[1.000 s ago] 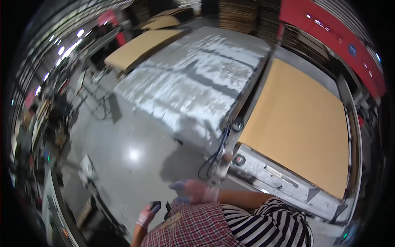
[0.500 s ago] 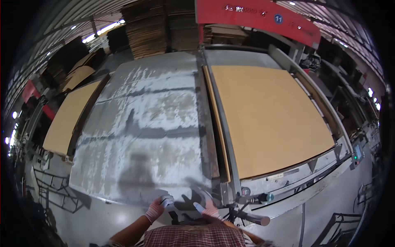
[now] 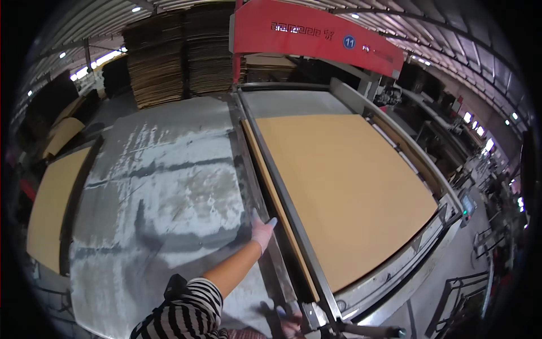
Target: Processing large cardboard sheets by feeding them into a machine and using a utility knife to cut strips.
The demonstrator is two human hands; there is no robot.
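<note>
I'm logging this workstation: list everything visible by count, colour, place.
Machine frame: one, grey, right
Top board: one, tan, inside frame
Metal table: one, whitish grey, left
Side board: one, tan, far left
Board stacks: at least two, brown, rear
Overhead beam: one, red, top
Round badge: one, blue, on beam
Ceiling lights: several, white, top
Striped sleeve: one, black and white, bottom
Left grip: one, pale pink, at table's right edge
Right grip: one, blurred pinkish, bottom

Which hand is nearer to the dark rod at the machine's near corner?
Right. The right hand is just left of the dark rod; the left hand is farther forward, at the grey table's right edge.
</note>
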